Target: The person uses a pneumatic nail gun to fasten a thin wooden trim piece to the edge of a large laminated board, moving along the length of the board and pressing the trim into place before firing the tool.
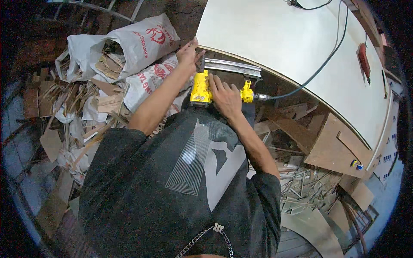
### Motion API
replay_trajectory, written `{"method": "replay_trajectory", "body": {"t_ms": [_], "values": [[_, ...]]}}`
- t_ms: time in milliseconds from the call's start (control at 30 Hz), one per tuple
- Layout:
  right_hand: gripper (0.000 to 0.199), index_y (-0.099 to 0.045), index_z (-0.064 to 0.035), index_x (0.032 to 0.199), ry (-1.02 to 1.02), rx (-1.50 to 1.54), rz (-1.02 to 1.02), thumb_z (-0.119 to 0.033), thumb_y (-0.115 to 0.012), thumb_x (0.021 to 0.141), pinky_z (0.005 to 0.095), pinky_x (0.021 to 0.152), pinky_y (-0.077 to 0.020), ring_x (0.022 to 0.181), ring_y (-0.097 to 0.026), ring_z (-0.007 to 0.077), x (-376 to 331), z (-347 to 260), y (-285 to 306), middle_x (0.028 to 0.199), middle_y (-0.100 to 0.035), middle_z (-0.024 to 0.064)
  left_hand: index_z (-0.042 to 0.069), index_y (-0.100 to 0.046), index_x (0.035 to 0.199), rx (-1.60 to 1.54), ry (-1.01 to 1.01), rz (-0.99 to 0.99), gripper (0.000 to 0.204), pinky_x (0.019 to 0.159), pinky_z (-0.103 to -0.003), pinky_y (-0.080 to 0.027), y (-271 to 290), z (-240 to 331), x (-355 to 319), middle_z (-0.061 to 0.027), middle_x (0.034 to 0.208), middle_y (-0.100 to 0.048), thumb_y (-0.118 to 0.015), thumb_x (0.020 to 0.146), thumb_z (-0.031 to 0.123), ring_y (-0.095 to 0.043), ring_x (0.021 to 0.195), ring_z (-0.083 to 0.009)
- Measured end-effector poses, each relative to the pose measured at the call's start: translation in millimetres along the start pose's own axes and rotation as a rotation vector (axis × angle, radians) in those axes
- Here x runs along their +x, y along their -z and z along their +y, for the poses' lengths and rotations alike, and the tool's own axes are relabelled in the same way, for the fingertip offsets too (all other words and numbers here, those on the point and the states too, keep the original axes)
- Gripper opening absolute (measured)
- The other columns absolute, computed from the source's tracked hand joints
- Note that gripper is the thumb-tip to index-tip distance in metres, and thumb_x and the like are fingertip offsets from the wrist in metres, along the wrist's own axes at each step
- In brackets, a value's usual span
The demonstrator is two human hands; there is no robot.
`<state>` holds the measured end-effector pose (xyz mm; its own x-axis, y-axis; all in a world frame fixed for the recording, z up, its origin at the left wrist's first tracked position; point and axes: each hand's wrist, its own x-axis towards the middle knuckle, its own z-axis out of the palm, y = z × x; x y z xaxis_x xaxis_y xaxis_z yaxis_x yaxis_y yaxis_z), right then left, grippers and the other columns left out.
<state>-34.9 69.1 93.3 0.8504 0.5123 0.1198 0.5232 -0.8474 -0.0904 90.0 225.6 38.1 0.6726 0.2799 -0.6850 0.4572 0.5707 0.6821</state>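
Note:
My right hand point(226, 98) is closed around the handle of a yellow air stapler or nail gun point(200, 88); which of the two I cannot tell. Its silver magazine point(232, 66) lies along the edge of a large white board point(284, 38), on the side toward me. A teal air hose point(307, 81) joins the handle's end through a metal coupling point(261, 97). At the board's near left corner, my left hand point(187, 53) grips the edge with bent fingers, just beyond the tool's nose. Part of its grip is hidden.
White sacks point(142, 41) stuffed with wood scraps lean at the left. Offcuts point(103, 103) and broken strips litter the floor on both sides. A red tool point(364, 63) lies on the board's right part, and a black plug point(294, 3) sits at its far edge.

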Motion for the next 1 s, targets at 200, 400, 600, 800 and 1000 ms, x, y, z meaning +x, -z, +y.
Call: {"method": "replay_trajectory", "body": {"t_ms": [200, 400, 600, 800, 1000], "values": [[0.049, -0.047, -0.0056, 0.126, -0.024, -0.062, 0.079, -0.017, -0.050, 0.079, 0.0267, 0.060, -0.0453, 0.076, -0.059, 0.0107, 5, -9, -7, 0.111, -0.054, 0.0011, 0.005, -0.060, 0.109, 0.104, 0.010, -0.054, 0.037, 0.073, -0.030, -0.050, 5, 1, -1, -0.0054, 0.098, -0.061, -0.065, 0.084, 0.032, -0.057, 0.083, -0.0168], [0.048, -0.048, -0.0052, 0.125, -0.065, -0.098, 0.009, -0.018, -0.050, 0.079, 0.0263, 0.060, -0.0447, 0.075, -0.059, 0.0107, 8, -14, -8, 0.110, -0.055, 0.0007, 0.001, -0.064, 0.099, 0.044, 0.034, -0.041, 0.028, 0.067, -0.034, -0.052, -5, 16, -26, -0.0072, 0.091, -0.065, -0.069, 0.082, 0.023, -0.061, 0.075, -0.0169], [0.045, -0.051, -0.0043, 0.122, -0.064, -0.102, 0.100, -0.017, -0.050, 0.079, 0.0268, 0.058, -0.0439, 0.071, -0.058, 0.0098, 10, -21, -14, 0.102, -0.055, 0.0004, 0.007, -0.058, 0.117, 0.239, 0.035, -0.077, 0.046, 0.088, -0.039, -0.041, 3, 15, -25, -0.0063, 0.117, -0.055, -0.065, 0.083, 0.037, -0.047, 0.099, -0.0227], [0.045, -0.051, -0.0044, 0.121, -0.072, -0.105, 0.153, -0.018, -0.050, 0.079, 0.0263, 0.057, -0.0430, 0.068, -0.057, 0.0099, 10, -25, -17, 0.098, -0.056, -0.0003, 0.006, -0.057, 0.117, 0.332, 0.051, -0.117, 0.053, 0.089, -0.040, -0.040, 12, 9, -5, -0.0108, 0.116, -0.055, -0.066, 0.081, 0.043, -0.046, 0.104, -0.0249], [0.045, -0.052, -0.0050, 0.121, -0.085, -0.172, 0.182, -0.019, -0.050, 0.078, 0.0266, 0.057, -0.0427, 0.065, -0.055, 0.0097, 8, -27, -26, 0.099, -0.056, -0.0006, 0.005, -0.056, 0.117, 0.289, 0.079, -0.156, 0.051, 0.087, -0.040, -0.041, -1, 20, -33, -0.0103, 0.113, -0.056, -0.067, 0.081, 0.040, -0.048, 0.101, -0.0235]]}}
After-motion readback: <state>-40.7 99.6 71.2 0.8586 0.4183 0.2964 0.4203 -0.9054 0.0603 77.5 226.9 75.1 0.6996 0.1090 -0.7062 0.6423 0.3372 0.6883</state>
